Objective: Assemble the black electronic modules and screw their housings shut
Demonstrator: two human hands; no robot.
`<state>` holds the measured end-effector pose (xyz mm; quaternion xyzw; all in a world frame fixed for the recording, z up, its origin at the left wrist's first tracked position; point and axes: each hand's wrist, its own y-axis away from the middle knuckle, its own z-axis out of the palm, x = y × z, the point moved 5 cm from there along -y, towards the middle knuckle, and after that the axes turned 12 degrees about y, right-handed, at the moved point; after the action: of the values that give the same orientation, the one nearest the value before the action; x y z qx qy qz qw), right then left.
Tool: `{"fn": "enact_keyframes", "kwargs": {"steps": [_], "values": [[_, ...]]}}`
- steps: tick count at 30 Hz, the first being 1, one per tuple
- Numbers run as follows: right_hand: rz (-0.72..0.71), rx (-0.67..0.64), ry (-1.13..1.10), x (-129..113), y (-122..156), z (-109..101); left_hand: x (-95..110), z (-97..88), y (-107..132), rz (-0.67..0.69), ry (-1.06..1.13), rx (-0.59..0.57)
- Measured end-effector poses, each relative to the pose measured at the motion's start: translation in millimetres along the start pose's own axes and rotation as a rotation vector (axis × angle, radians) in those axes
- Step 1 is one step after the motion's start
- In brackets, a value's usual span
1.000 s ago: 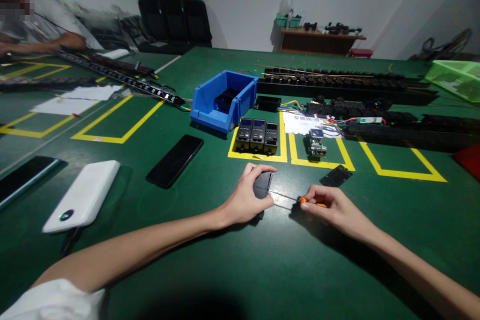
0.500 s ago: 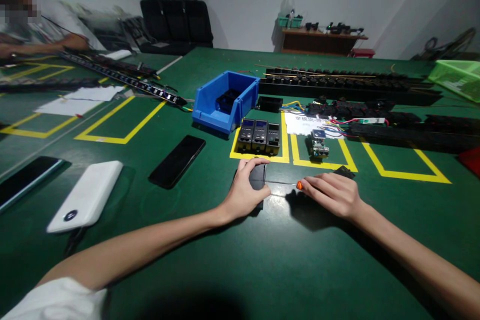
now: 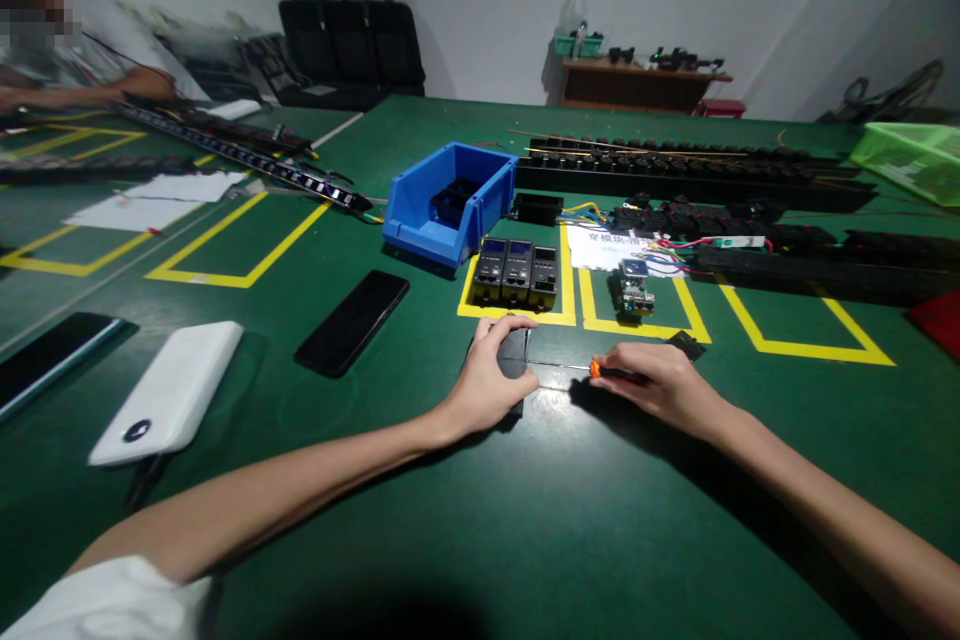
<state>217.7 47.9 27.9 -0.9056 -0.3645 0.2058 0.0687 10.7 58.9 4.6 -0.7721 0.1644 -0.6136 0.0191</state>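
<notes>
My left hand (image 3: 487,380) is wrapped round a small black module (image 3: 514,356) that stands on the green table. My right hand (image 3: 660,382) pinches an orange-handled screwdriver (image 3: 600,370); its thin shaft lies level and its tip reaches the module's right side. A flat black cover plate (image 3: 686,344) lies just beyond my right hand. Three finished black modules (image 3: 515,272) stand in a yellow-taped box behind my left hand. A bare circuit assembly (image 3: 634,288) sits in the neighbouring yellow box.
A blue bin (image 3: 420,210) with black parts stands behind the modules. A black phone (image 3: 352,320), a white power bank (image 3: 169,390) and another phone (image 3: 45,355) lie to the left. Long black power strips (image 3: 697,182) cross the back right. Another person (image 3: 67,50) works at the far left.
Both hands, the module and the screwdriver shifted a little away from me across the table. The screwdriver shaft now sits closer in to the module.
</notes>
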Motion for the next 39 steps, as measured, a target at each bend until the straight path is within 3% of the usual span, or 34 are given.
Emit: {"fn": "enact_keyframes", "kwargs": {"steps": [6, 10, 13, 16, 20, 26, 28, 32, 39], "values": [[0.265, -0.166, -0.302, 2.2, -6.9, -3.2, -0.6, 0.7, 0.5, 0.015, 0.005, -0.013], [0.457, -0.281, -0.568, 8.7, -5.8, 7.1, -0.9, 1.0, 0.9, 0.018, 0.008, -0.020], [0.541, -0.332, -0.650, 10.7, -3.5, 12.2, -1.2, 0.8, 0.9, 0.017, 0.008, -0.014], [0.464, -0.286, -0.525, 7.5, -4.8, 8.0, -1.2, 0.6, 0.9, 0.022, 0.013, -0.010], [0.226, -0.090, -0.118, 1.9, -4.1, -3.4, -1.5, 0.1, 0.9, 0.022, 0.018, -0.008], [-0.427, 0.196, 0.548, -18.9, 12.5, -6.5, -2.7, -0.1, 0.3, 0.020, 0.018, -0.004], [-0.556, 0.279, 0.662, -23.5, 17.5, -7.0, -3.1, 0.3, 0.0, 0.022, 0.019, -0.008], [-0.563, 0.294, 0.686, -24.1, 15.9, -8.6, -3.6, 1.0, -0.3, 0.019, 0.017, -0.010], [-0.268, 0.167, 0.313, -12.5, 2.5, -7.9, -2.3, 1.1, -0.1, 0.011, 0.008, -0.011]]}}
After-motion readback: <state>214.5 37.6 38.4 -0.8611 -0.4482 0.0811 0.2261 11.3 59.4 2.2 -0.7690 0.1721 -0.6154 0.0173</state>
